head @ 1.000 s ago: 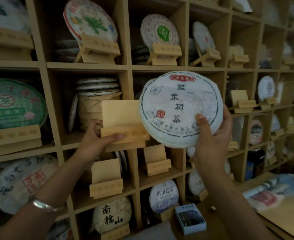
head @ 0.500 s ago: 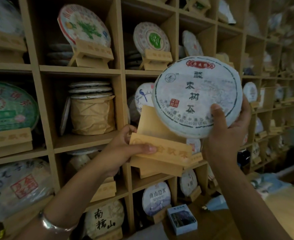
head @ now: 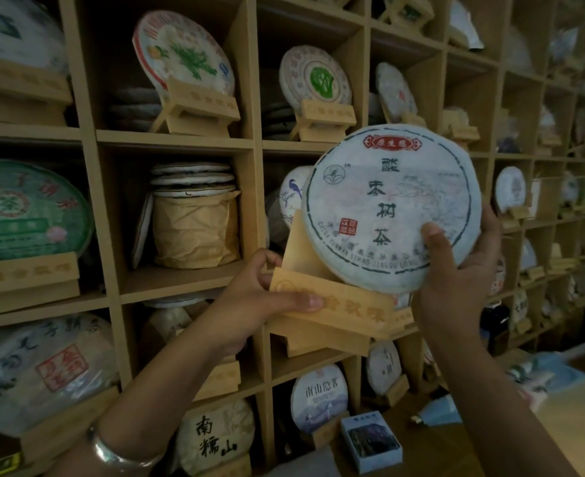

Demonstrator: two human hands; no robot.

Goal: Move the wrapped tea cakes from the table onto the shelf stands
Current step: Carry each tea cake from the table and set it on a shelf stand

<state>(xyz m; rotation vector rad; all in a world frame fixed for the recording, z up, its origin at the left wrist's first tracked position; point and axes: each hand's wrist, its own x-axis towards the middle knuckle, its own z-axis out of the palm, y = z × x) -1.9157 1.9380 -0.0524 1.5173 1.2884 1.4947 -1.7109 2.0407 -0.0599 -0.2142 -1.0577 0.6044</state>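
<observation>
A white paper-wrapped tea cake [head: 390, 208] bears black characters, a red banner and a dashed dark-green ring. Below it, a pale tan wooden stand [head: 332, 304]. Left of it, a brown paper bundle [head: 196, 230] and a green-wrapped cake [head: 25, 211].

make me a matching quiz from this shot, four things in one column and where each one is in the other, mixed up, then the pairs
Things:
1. white tea cake
2. wooden stand
3. brown paper bundle
4. small printed box

Places:
A. bottom of the picture, below the shelves
B. gripped by the left hand
C. inside a shelf cubby, under stacked cakes
D. held by the right hand

Pairs: 1-D, 2-B, 3-C, 4-A
</observation>
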